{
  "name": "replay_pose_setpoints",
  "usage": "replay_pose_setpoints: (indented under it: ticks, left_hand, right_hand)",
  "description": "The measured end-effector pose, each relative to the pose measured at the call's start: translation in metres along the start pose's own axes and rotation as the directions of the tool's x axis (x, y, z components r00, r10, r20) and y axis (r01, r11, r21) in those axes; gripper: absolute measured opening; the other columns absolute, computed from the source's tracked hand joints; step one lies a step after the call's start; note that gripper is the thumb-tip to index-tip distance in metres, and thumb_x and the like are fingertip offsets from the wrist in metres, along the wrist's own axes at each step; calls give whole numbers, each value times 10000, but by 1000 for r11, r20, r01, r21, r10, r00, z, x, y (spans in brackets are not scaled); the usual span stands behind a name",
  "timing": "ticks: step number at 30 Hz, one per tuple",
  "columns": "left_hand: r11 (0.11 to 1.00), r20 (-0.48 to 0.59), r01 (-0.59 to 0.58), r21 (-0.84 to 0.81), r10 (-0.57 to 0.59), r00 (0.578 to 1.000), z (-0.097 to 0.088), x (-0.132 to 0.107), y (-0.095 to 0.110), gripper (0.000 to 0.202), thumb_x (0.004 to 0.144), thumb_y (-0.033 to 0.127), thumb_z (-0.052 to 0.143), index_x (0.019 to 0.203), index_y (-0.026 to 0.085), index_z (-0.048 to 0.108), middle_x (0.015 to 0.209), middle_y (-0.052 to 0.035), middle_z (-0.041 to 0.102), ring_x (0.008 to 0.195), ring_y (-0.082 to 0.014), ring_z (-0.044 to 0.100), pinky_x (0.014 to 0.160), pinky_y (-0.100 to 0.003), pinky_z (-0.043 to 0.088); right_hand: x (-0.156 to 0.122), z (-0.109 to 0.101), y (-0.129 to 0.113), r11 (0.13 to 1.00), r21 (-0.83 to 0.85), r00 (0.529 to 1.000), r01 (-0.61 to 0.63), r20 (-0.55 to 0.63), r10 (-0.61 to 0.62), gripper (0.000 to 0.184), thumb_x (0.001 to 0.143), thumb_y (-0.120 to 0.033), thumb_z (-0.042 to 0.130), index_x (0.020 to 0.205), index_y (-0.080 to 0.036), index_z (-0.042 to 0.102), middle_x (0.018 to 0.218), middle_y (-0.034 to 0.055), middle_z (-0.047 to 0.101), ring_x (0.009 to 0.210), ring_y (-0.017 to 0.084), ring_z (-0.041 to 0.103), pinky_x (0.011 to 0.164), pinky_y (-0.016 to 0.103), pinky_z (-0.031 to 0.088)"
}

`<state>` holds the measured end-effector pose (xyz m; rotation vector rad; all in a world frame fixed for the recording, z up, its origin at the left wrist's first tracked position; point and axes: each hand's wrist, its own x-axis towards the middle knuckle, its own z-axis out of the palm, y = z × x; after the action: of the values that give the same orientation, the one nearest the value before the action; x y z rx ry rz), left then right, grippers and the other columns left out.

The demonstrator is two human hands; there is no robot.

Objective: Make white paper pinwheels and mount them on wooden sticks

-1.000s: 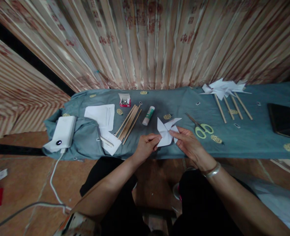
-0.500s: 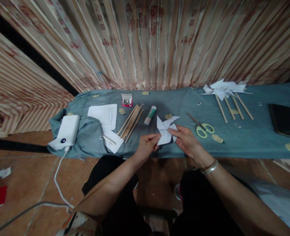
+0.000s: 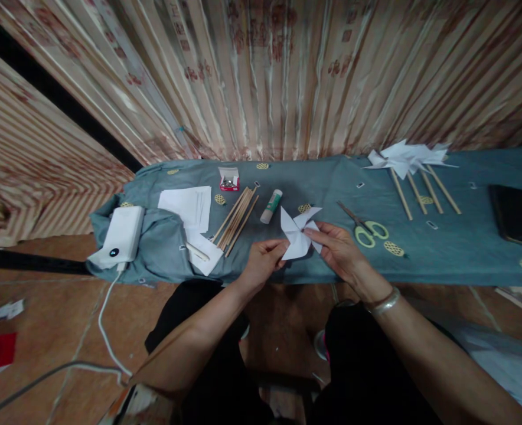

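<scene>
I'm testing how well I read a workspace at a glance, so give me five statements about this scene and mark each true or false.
1. The left hand and right hand both hold the paper pinwheel. True.
2. The scissors are in the right hand. False: the scissors lie on the cloth.
3. The small red box stands open. True.
4. The bracelet is on the left wrist. False: the bracelet is on the right wrist.
5. The glue stick lies to the right of the bundle of sticks. True.
</scene>
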<state>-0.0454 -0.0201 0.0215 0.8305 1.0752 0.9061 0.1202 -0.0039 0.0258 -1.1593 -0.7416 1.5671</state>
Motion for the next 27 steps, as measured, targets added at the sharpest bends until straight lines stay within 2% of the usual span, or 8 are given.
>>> replay_pose_setpoints:
  ticks: [12,17,21,27]
  left_hand:
    - [996,37,61,-67,-58,998,7,-5,8,391,622,478,760,730,106,706,439,66,418,428,-29,246,454,-224,104]
    - [994,57,80,-76,-76,996,8,-5,5,422,608,507,780,709,107,690,433,63,424,423,-28,254,455,-228,99]
    - [992,83,101,-78,-95,992,10,-8,3,476,603,553,794,712,102,685,429,62,428,414,-26,263,453,-227,100]
    - [991,75,100,-93,-93,993,12,-12,2,439,607,515,792,687,98,681,423,66,417,406,-22,247,447,-226,102]
  right_hand:
    - [-3,1,-4,1000,14,1000,-6,18,6,365,535,-460,904,766,-217,760,750,7,766,699,163,680,717,287,521]
    - [-3,1,-7,1000,1,999,-28,21,28,384,509,-450,912,757,-195,766,733,15,764,668,156,677,713,288,523]
    - [-4,1,-8,997,-20,996,-80,22,81,377,476,-404,929,735,-183,768,681,3,745,581,126,627,631,265,498]
    - [-4,0,-5,994,-37,995,-99,24,100,381,484,-438,919,714,-176,766,687,17,742,584,129,612,591,263,474]
